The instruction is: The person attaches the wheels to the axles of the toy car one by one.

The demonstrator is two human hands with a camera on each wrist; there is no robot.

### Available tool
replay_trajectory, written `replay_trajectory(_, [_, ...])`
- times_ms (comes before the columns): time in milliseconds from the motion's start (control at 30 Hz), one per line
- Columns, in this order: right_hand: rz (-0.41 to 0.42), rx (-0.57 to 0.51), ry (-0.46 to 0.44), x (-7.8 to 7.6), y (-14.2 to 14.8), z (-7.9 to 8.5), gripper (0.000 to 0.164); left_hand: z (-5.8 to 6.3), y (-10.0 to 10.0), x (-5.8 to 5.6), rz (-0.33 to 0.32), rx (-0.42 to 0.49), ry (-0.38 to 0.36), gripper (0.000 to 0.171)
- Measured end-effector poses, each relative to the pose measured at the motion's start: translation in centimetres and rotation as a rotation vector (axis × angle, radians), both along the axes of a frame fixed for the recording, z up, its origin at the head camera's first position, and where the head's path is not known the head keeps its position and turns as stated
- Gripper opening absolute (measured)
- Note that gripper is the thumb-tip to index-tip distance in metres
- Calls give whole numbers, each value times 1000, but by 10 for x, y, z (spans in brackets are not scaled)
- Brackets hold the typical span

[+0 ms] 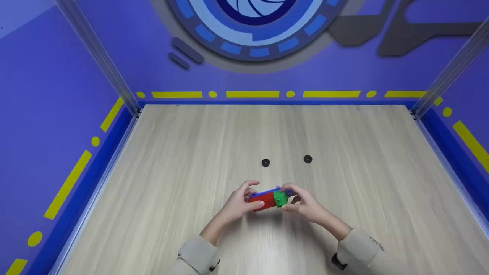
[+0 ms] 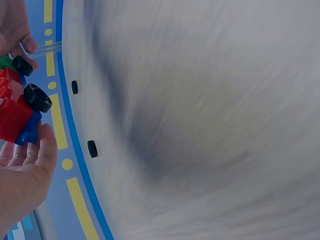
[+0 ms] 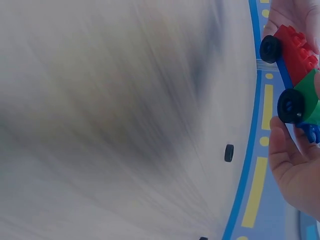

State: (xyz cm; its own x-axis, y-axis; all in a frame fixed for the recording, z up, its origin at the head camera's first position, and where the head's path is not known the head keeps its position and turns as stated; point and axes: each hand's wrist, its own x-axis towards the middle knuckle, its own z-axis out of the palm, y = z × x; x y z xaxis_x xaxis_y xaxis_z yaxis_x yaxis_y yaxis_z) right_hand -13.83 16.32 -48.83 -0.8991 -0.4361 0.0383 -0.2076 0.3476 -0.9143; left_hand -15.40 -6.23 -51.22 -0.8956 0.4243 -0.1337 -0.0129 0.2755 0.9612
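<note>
A toy car [image 1: 267,199] built of blocks is held above the table between both hands. It has a red block, a green block [image 1: 280,199] at its right end and a blue base [image 2: 29,131]. Two black wheels, one at the red end [image 2: 37,97] and one at the green end [image 3: 291,106], sit on one side of the base in the wrist views. My left hand [image 1: 237,203] grips the red end, thumb across the red block. At the green end, my right hand [image 1: 307,206] pinches the car between thumb and fingers.
Beyond the hands, a loose black wheel [image 1: 265,162] lies on the wooden table [image 1: 183,168], with another loose wheel [image 1: 308,159] to its right. Blue walls [image 1: 126,82] with yellow markings enclose the table at the back and both sides.
</note>
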Motion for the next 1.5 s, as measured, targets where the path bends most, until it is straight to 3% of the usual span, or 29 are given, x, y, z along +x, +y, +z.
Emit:
replay_trajectory(233, [-9,19,-34,-1,1,-1,36,-9,0,-2,-1,-17,30,56])
replay_trajectory(567, [-51,-11,24,-10,9,-30,36,-6,3,1,36,-78,65,52])
replay_trajectory(833, [-98,7,-12,-11,10,-29,51,-3,7,5,55,-260,252,47])
replay_trajectory(1167, [-49,77,12,-8,7,-28,54,-1,11,9,51,-332,454,40])
replay_trajectory(1300, [-30,128,63,-7,7,-30,48,0,12,11,48,-350,510,40])
replay_trajectory(1500, [-32,171,127,-5,5,-32,43,-1,13,12,44,-377,534,43])
